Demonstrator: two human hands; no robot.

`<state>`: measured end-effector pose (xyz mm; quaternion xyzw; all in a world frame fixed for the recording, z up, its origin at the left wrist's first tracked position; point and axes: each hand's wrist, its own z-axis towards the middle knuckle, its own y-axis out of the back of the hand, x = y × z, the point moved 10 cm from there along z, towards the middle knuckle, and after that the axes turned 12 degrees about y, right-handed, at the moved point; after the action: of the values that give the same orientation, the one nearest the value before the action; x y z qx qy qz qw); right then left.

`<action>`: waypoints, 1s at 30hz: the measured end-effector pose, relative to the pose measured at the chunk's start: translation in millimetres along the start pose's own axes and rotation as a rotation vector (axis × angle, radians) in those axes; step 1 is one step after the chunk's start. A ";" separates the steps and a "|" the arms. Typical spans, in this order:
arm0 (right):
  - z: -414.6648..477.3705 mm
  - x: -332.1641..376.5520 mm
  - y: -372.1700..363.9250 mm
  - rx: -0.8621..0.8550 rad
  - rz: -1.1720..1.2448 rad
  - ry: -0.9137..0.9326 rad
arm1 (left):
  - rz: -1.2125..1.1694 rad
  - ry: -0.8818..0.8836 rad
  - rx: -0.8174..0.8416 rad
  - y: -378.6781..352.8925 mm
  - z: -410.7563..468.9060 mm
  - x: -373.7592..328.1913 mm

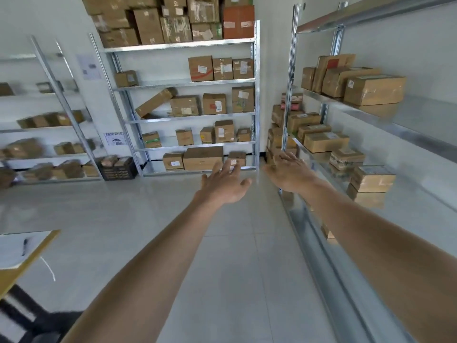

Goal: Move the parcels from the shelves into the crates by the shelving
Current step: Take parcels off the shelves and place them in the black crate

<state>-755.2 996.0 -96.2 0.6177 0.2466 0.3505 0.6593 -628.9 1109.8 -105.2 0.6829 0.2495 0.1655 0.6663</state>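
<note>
Both arms reach forward, fingers spread, holding nothing. The right hand (290, 173) hovers just beside the upright (286, 120) of the metal shelving, with cardboard parcels (326, 142) just beyond its fingertips. Past the left hand (223, 184) stands another parcel-filled rack (183, 84), and a black crate (118, 172) sits well to that hand's left.

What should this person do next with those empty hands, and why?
Probably reach on to a box on the right-hand shelves and take hold of it: the left hand and the right hand are both open and empty, the right one beside those shelves.
</note>
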 end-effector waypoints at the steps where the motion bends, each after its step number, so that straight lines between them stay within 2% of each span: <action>1: 3.9 -0.7 -2.8 0.012 -0.024 0.019 | -0.003 0.009 0.004 -0.8 2.3 0.2; 11: 72.9 -17.7 -23.5 0.038 0.020 0.026 | -0.027 0.065 0.044 -9.4 75.0 10.1; 30: 294.7 -37.5 -32.8 -0.013 0.000 -0.059 | -0.030 -0.047 0.040 12.3 318.3 45.5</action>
<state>-550.4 778.5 -98.7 0.6237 0.2247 0.3339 0.6701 -412.3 872.1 -116.0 0.6959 0.2470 0.1345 0.6607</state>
